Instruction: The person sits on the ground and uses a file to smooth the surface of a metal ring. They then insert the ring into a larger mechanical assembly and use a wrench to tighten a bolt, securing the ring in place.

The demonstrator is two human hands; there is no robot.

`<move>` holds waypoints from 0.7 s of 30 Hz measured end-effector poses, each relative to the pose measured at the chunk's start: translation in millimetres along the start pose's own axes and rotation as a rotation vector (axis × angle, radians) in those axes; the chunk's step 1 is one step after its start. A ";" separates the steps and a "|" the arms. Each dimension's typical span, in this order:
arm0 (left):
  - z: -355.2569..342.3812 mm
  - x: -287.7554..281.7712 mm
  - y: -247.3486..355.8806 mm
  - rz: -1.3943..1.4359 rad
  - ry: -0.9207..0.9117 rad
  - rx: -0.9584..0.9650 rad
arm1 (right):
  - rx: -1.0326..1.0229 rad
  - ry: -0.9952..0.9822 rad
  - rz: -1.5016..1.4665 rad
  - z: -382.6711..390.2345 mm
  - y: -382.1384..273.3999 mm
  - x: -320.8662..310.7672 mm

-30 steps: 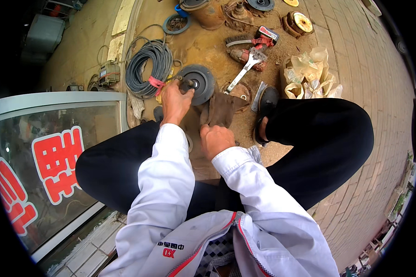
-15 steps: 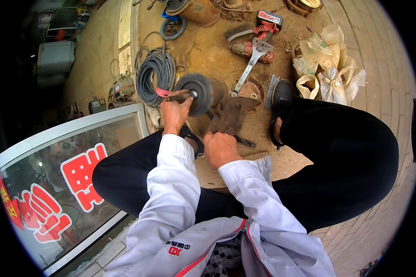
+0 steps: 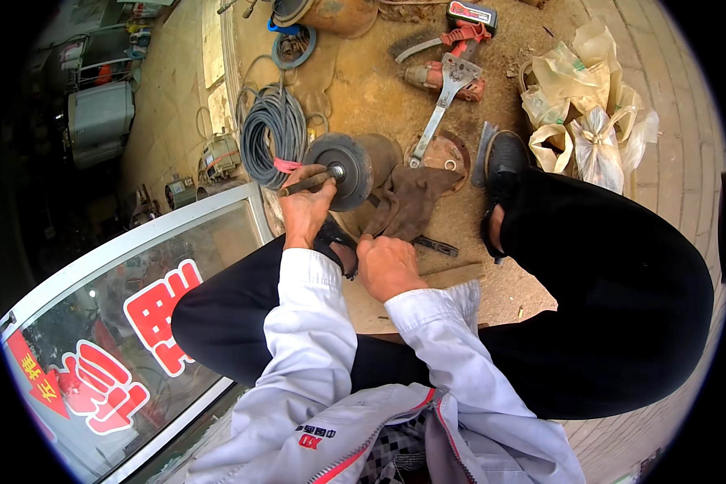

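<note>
My left hand (image 3: 305, 214) is closed around a short dark rod (image 3: 305, 185), whose inner end points at the bright metal shaft in the middle of a dark round disc (image 3: 324, 155). The disc forms the front face of a rusty cylindrical body (image 3: 383, 153) lying on its side. My right hand (image 3: 390, 264) is a fist at the near edge of a dirty brown work glove or cloth (image 3: 415, 206). What lies inside that fist is hidden. A dark slim tool (image 3: 437, 245) rests on the ground just right of it.
Coiled grey cable (image 3: 268, 133) lies left of the disc. Beyond are a silver flat wrench-like tool (image 3: 437, 121), a red cordless power tool (image 3: 468, 87) and a rusty round plate (image 3: 453, 155). Plastic bags (image 3: 585, 105) stand right of my foot. A glass door panel (image 3: 226, 242) is at left.
The whole view has shifted a little. My left hand has turned slightly on the rod, which now slants lower against the disc. My right fist stays by the brown glove or cloth.
</note>
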State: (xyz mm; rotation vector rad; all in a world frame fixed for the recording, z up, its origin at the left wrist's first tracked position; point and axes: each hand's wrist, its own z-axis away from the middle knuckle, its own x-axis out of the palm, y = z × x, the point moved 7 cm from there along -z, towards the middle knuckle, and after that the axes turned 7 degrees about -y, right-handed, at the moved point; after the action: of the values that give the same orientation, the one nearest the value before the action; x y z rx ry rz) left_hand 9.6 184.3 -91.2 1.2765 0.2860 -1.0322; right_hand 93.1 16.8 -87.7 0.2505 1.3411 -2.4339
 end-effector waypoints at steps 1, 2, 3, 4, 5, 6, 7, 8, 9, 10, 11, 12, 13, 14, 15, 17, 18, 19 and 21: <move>0.5 0.7 2.3 0.020 -0.011 -0.025 | 0.007 -0.012 0.000 -1.3 0.0 1.0; 0.9 0.4 4.6 0.027 -0.014 -0.023 | 0.004 0.012 0.020 -2.3 0.3 2.0; 1.5 0.0 6.3 0.033 -0.017 -0.021 | 0.001 0.035 0.040 -3.2 1.4 4.7; 1.1 -0.4 7.3 0.040 -0.020 -0.016 | -0.002 0.061 0.061 -3.9 1.8 5.3; 0.8 -0.9 7.9 0.028 -0.026 -0.011 | -0.001 0.067 0.060 -4.2 2.1 5.9; 0.5 -1.5 8.5 0.016 -0.032 -0.005 | 0.000 0.074 0.059 -4.2 2.1 6.0; 0.4 -1.9 7.5 0.004 -0.037 -0.001 | 0.000 0.078 0.060 -4.9 2.5 6.7; -0.4 -2.2 5.4 0.002 -0.036 0.013 | -0.002 0.078 0.058 -5.3 2.5 6.9; -1.7 -2.3 2.0 -0.001 -0.035 0.026 | -0.004 0.079 0.055 -5.5 2.2 6.6; -2.5 -2.0 0.2 -0.004 -0.035 0.039 | -0.005 0.079 0.054 -5.6 2.7 6.7; -3.1 -1.8 0.0 -0.010 -0.040 0.049 | -0.012 0.086 0.054 -5.7 2.9 6.7; -3.5 -1.9 0.6 -0.017 -0.045 0.060 | -0.018 0.093 0.054 -5.6 3.0 6.8; -4.1 -2.1 1.2 -0.023 -0.051 0.071 | -0.025 0.101 0.054 -5.7 2.4 5.9; -4.6 -2.6 3.0 -0.056 -0.056 0.102 | -0.017 0.070 0.030 -6.2 2.8 6.2; -4.9 -3.1 4.7 -0.088 -0.061 0.133 | -0.008 0.038 0.006 -6.3 2.5 4.9; -5.2 -3.1 10.0 -0.144 -0.074 0.174 | 0.000 0.008 -0.022 -6.5 2.2 4.6; -5.1 -2.9 14.2 -0.167 -0.082 0.184 | 0.000 0.008 -0.024 -6.6 2.1 4.6; -4.9 -1.5 17.9 -0.189 -0.091 0.194 | 0.002 0.009 -0.027 -6.7 2.6 4.9; -1.6 0.9 12.3 -0.001 -0.073 0.079 | 0.005 0.009 -0.026 -7.7 3.4 6.4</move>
State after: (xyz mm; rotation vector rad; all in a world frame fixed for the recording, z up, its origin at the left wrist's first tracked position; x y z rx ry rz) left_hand 20.0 184.5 -84.4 1.3065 0.1917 -1.0981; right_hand 88.3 20.3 -96.5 0.2465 1.3509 -2.4607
